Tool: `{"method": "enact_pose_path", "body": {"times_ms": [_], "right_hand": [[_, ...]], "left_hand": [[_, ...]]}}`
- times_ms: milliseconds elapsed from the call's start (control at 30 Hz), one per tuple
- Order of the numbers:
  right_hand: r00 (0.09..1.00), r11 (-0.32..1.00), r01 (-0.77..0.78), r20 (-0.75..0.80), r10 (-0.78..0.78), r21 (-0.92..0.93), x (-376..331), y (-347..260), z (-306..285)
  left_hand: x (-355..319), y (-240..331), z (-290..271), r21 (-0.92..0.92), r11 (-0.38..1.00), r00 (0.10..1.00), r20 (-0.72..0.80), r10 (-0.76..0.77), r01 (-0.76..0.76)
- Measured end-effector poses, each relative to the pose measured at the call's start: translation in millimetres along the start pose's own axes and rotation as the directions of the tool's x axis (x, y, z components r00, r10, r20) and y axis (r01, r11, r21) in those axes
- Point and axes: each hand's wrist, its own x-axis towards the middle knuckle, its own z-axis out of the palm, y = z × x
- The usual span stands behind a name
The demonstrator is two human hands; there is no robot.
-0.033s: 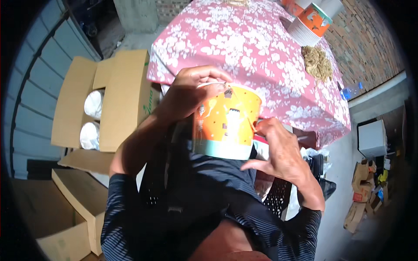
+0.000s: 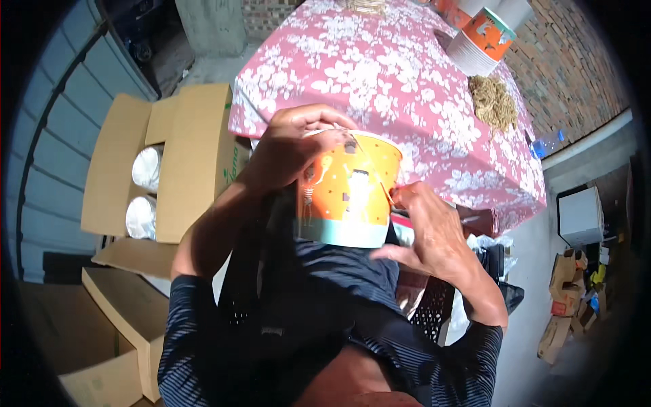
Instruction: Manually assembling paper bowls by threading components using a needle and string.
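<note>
Down in the head view, here's the left hand (image 2: 308, 134), closed firmly over the far left rim of an orange-and-mint paper bucket (image 2: 344, 193) printed with skeletons! The bucket sits over the lap, at the near edge of the table with the pink floral tablecloth (image 2: 380, 71), its mouth turned to the far side and its base near. That rim grip probably steadies the wall against any tug from the thin cord (image 2: 375, 163) slanting down the bucket's right side. And look right: the right hand (image 2: 434, 234) has its fingers bent at the cord's lower end, thumb standing off near the base; whether they pinch it, I can't tell.

Inside the bucket? Hidden from here. Far right, a nested bucket stack (image 2: 478, 44) appears inverted, mint base uppermost, likely to save room, with a tangle of brown fibre strands (image 2: 493, 103) just nearer. Over left, an open cardboard carton (image 2: 193, 156) holds two round white-wrapped bundles (image 2: 147, 167). Nearer still, a second carton (image 2: 112, 370) gapes, its interior deep in shade.
</note>
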Motion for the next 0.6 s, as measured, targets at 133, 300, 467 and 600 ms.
{"method": "enact_pose_path", "body": {"times_ms": [133, 300, 467, 600], "right_hand": [[0.992, 0.998, 0.037, -0.125, -0.031, 0.046, 50.0, 44.5, -10.8], [0.933, 0.856, -0.062, -0.274, 0.232, 0.514, 154.3, 128.9, -53.1], [0.822, 0.823, -0.025, -0.457, 0.34, 0.567, 294.1, 234.9, -120.1], [0.821, 0.544, 0.121, -0.392, 0.415, 0.83, 408.3, 356.6, -189.0]], "left_hand": [[38.5, 29.3, -32.9, -0.1, 0.995, 0.992, -0.125, -0.03, 0.018], [100.4, 0.1, -72.4, 0.103, 0.96, 0.829, -0.486, 0.278, -0.261], [120.9, -77.6, -89.5, 0.463, 0.881, 0.836, -0.441, 0.327, -0.101], [141.0, -72.5, -78.2, 0.699, 0.7, 0.942, -0.315, 0.118, 0.146]]}}
